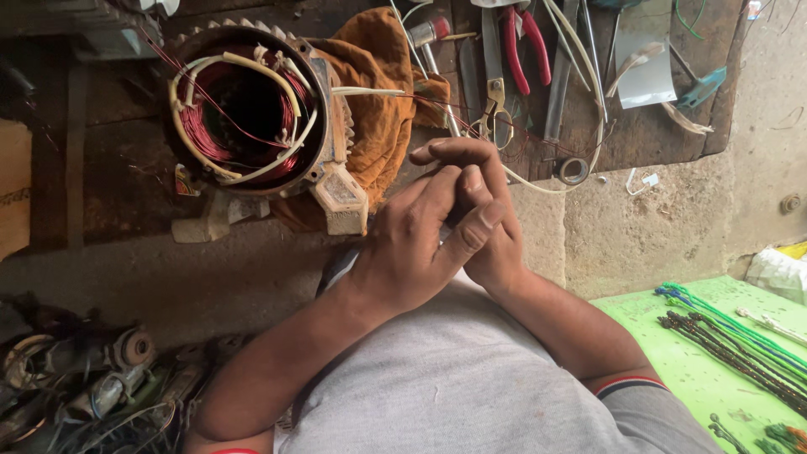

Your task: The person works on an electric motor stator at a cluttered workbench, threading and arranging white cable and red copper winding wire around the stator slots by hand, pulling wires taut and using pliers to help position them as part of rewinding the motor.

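Motor stator [252, 113], its copper windings tied with cream sleeving, sits near the workbench's [109, 168] front edge; left hand [412, 244] overlaps right hand [483, 210], fingers curled, grasping nothing discernible.

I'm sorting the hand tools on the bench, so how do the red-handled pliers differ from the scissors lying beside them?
The red-handled pliers have thick handles sleeved in bright red; the scissors are bare metal with dull yellowish finger loops. The pliers' handles spread apart in a V, while the scissors' blades lie shut in one straight strip. The pliers lie further from the motor stator; the scissors are closer to it. Both lie flat on the dark wooden bench, beyond the clasped hands.
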Available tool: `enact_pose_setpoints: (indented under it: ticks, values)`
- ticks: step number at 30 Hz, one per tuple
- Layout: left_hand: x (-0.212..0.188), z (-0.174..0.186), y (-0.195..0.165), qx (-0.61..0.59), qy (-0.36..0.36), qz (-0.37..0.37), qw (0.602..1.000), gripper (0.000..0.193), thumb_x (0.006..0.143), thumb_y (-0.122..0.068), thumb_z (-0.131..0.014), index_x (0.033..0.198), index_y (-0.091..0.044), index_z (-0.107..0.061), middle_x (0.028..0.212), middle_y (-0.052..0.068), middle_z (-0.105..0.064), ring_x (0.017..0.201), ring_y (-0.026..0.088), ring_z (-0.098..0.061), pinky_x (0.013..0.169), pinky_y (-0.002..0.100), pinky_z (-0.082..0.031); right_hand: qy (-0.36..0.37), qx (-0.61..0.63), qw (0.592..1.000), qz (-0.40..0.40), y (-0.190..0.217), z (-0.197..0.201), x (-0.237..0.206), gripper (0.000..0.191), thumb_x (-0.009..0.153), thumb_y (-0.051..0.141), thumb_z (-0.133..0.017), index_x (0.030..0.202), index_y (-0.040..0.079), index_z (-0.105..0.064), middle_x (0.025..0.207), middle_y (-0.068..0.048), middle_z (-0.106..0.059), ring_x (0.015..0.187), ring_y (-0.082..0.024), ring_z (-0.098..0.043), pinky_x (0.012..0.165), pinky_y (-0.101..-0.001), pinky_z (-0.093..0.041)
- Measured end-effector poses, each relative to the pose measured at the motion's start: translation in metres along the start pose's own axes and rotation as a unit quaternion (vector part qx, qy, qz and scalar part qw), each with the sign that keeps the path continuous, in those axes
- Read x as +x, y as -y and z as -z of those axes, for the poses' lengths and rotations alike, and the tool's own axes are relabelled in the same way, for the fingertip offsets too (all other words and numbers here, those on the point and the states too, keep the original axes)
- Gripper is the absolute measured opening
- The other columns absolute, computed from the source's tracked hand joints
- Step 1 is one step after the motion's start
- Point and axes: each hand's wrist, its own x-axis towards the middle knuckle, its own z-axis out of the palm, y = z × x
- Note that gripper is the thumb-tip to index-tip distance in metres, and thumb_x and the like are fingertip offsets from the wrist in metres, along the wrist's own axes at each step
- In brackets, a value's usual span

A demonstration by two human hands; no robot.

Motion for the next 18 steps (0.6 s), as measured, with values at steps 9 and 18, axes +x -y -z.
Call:
enact_pose_setpoints:
  ticks: [9, 18]
  values:
    - [-0.013, 0.025, -0.008, 0.117, -0.072, -0.087, 0.987, 0.025, 0.109, -0.021, -0.068, 0.124, -0.007, -0.054, 0.113, 0.01, -0.065, 0.099, 0.021, -0.071, 0.083, 0.031, -0.061, -0.015, 0.1, 0.995, -0.006, 0.005, 0.005, -0.002, 0.016, 0.109, 0.007, -0.062, 0.122, 0.003, -0.054, 0.122, -0.01, -0.058, 0.115, -0.014, -0.058, 0.109, -0.0314, -0.048]
    - [-0.021, 0.035, -0.006, 0.159, -0.053, -0.15, 0.974, 0.042, 0.102, 0.0, -0.077, 0.138, -0.017, -0.064, 0.122, 0.001, -0.062, 0.112, 0.016, -0.069, 0.095, 0.027, -0.061, 0.01, 0.183, 0.979, -0.09, 0.018, 0.005, -0.007, 0.009, 0.107, 0.006, -0.06, 0.114, 0.004, -0.054, 0.118, -0.009, -0.058, 0.105, -0.014, -0.059, 0.092, -0.0288, -0.05]
